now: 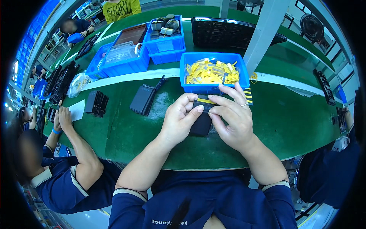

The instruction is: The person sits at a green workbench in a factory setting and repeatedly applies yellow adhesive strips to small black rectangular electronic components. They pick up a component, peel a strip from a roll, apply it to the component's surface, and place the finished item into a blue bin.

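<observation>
A flat black rectangular battery-like pack (200, 126) lies before me at the middle of the green table, with a yellow strip (206, 101) across its far end. My left hand (177, 119) is closed on the pack's left far edge, thumb on top. My right hand (237, 126) pinches the right end of the strip area with thumb and index finger; its other fingers are raised. Whether the strip is fully stuck down cannot be made out. Just beyond my hands stands a blue bin (184, 82) heaped with yellow-and-grey strips (209, 72).
Stacked black packs (143, 100) lie to the left, and another row (96, 104) farther left by a co-worker's hands (63, 117). Blue crates (129, 65) stand at the back left. A metal post (263, 34) rises behind the bin; a large black panel (223, 33) lies beyond.
</observation>
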Demonstrator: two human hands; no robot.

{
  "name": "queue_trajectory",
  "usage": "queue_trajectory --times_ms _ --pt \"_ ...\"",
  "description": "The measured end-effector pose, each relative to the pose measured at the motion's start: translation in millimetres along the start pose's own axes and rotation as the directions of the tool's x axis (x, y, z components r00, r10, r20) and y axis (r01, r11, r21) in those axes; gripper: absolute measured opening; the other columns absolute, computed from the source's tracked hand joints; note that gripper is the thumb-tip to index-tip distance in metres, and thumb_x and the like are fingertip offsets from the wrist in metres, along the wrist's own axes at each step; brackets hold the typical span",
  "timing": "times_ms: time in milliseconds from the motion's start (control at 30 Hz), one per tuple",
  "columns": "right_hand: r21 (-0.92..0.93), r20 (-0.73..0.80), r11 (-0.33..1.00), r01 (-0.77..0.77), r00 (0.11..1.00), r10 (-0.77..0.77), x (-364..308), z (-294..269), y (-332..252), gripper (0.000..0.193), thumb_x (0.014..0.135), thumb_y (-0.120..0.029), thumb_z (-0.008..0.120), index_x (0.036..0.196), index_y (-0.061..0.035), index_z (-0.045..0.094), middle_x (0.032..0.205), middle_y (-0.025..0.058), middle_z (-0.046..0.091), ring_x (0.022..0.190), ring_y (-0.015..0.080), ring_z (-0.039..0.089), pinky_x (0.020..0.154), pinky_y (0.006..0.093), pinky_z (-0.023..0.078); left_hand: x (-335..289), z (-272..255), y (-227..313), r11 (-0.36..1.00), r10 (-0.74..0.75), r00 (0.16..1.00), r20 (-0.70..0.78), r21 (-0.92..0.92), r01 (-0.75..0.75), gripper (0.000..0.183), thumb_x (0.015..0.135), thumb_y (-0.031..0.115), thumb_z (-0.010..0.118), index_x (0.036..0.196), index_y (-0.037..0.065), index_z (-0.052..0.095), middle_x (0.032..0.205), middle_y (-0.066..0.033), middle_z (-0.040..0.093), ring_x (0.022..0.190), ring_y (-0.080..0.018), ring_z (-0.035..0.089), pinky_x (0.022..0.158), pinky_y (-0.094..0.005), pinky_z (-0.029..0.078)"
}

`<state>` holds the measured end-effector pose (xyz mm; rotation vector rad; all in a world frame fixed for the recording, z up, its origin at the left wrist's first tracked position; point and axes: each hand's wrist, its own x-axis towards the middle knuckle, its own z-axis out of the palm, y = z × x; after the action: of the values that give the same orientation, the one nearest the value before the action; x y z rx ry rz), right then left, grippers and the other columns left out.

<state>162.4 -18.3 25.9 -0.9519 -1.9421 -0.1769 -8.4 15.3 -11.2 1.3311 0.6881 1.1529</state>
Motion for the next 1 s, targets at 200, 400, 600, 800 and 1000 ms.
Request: queue_trajectory --times_ms 200,400,600,800,1000 --pt "0.065 0.157 0.997 -0.043 0.987 0.032 5.2 -12.4 4.7 0.016 0.066 -0.001 0.072 0.079 -0.0042 0.063 0.089 0.0077 0.063 0.101 0.0293 0.059 0.103 0.0554 0.035 -7.4 4.8 24.0 0.843 0.182 0.980 0.081 0.501 -0.198 0.026 0.089 0.006 0.061 0.113 0.001 0.053 0.089 -0.0114 0.068 0.079 -0.0117 0.064 0.070 -0.0258 0.049" --pt "-0.047 -0.015 0.997 0.054 0.998 -0.055 6.1 -7.5 -1.7 0.017 0.065 -0.001 0.072 0.080 -0.0038 0.064 0.082 0.0072 0.059 0.090 0.0274 0.059 0.099 0.0522 0.040 -5.0 3.7 17.9 0.960 0.107 0.994 0.026 0.257 -0.110 0.025 0.089 0.006 0.061 0.113 0.001 0.055 0.090 -0.0088 0.069 0.081 -0.0087 0.063 0.071 -0.0242 0.049" --pt "-0.130 -0.077 0.989 0.074 0.993 -0.085 -2.1 -0.4 4.2 0.024 0.062 0.001 0.071 0.086 -0.0040 0.067 0.078 0.0058 0.058 0.077 0.0233 0.058 0.083 0.0433 0.047 -6.4 5.6 10.3 0.983 0.018 1.000 0.001 0.184 -0.017 0.022 0.090 0.006 0.060 0.110 -0.001 0.056 0.083 -0.0018 0.065 0.075 -0.0035 0.057 0.067 -0.0207 0.046" --pt "-0.110 -0.100 0.992 0.059 0.993 -0.070 -3.2 4.6 6.5 0.022 0.064 0.001 0.071 0.085 -0.0040 0.067 0.076 0.0060 0.057 0.075 0.0242 0.057 0.075 0.0404 0.046 -9.4 3.7 10.3 0.947 -0.019 1.000 -0.004 0.320 0.019 0.022 0.091 0.004 0.058 0.112 -0.003 0.054 0.089 -0.0030 0.066 0.079 -0.0037 0.057 0.070 -0.0199 0.046" --pt "0.045 -0.011 0.975 -0.219 0.976 0.220 -5.0 2.7 5.9 0.015 0.066 -0.001 0.072 0.078 -0.0040 0.063 0.076 0.0081 0.057 0.074 0.0279 0.056 0.070 0.0394 0.044 -13.4 16.0 16.7 0.909 0.122 0.992 -0.025 0.404 -0.101 0.020 0.089 0.005 0.061 0.108 -0.002 0.057 0.083 -0.0024 0.067 0.073 -0.0030 0.056 0.064 -0.0209 0.046"
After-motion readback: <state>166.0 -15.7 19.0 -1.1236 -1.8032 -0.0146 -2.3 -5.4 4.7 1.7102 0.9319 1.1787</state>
